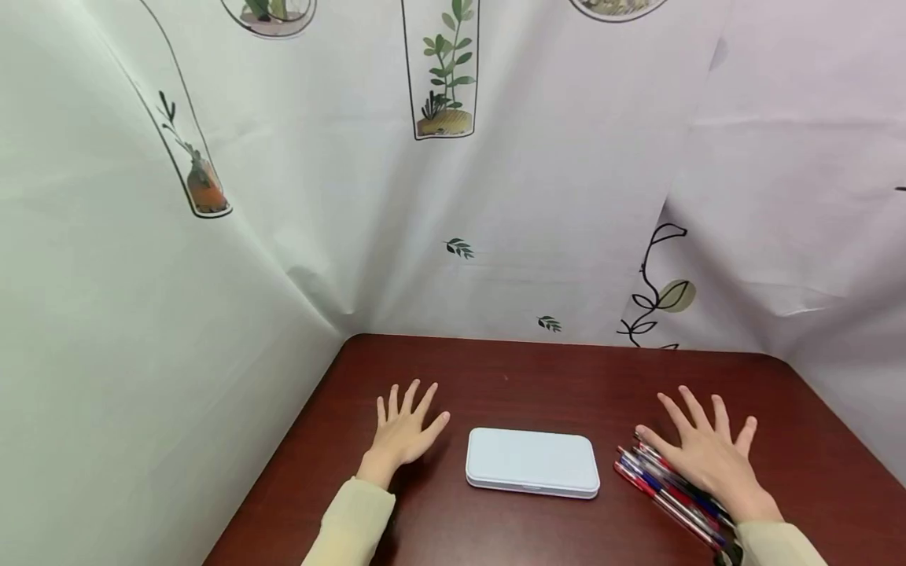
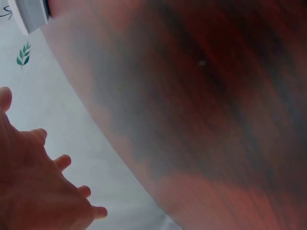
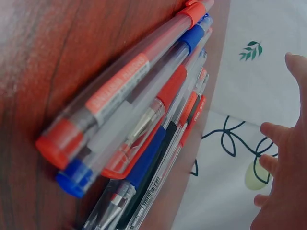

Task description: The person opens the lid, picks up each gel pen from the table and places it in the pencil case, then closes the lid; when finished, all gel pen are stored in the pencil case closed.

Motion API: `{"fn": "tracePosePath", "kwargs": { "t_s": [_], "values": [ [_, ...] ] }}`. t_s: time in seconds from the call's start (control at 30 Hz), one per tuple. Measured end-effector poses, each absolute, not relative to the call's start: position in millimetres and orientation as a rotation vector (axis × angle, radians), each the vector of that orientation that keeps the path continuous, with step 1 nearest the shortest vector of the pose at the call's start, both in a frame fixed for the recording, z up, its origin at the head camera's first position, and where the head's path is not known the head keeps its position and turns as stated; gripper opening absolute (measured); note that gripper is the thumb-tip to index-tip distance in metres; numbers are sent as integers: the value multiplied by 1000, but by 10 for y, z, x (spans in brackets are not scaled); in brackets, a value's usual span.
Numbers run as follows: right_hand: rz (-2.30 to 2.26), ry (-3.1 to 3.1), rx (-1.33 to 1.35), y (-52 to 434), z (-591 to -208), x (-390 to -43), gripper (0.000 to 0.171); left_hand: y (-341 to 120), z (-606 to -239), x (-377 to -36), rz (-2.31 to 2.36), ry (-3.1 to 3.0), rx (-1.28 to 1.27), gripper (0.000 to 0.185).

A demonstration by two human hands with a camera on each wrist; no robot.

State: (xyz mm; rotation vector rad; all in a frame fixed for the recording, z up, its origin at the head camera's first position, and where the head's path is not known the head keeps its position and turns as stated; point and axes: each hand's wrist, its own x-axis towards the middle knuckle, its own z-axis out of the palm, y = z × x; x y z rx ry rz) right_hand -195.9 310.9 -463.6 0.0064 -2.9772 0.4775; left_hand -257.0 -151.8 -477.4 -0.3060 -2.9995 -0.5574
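A closed white case [image 1: 532, 462], flat with rounded corners, lies on the dark red-brown table between the two hands. To its left my left hand [image 1: 403, 437] is held with fingers spread, holding nothing; in the left wrist view that hand [image 2: 41, 177] shows at the lower left. On the right, several pens [image 1: 668, 495] with red, blue and dark parts lie in a bundle. My right hand [image 1: 711, 456] is spread over the bundle's right side, gripping none of them. Up close in the right wrist view, the clear-barrelled pens [image 3: 139, 115] lie apart from the right hand [image 3: 288, 158].
The wooden table [image 1: 425, 523] has rounded far corners. A white cloth [image 1: 552, 196] printed with plants hangs behind it and along both sides. A corner of the white case [image 2: 31, 14] appears at the top of the left wrist view.
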Motion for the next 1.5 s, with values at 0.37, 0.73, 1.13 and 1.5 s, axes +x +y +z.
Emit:
{"fn": "tracePosePath", "kwargs": {
  "t_s": [0.37, 0.73, 1.13, 1.5],
  "values": [
    [536, -2827, 153, 3025, -4579, -2029, 81, -1549, -4693, -2587, -610, -2873, -444, 68],
    [644, -2782, 314, 2748, -4620, -1958, 64, -1589, -4762, -2502, -1037, -2949, -771, 77],
    [570, -2921, 359, 2410, -4693, -1914, 75, -1326, -4779, -2482, -1069, -3020, -944, 112],
    [546, -2986, 454, 2144, -4680, -1965, 85, -1189, -4752, -2521, -978, -3023, -987, 113]
  ]
}}
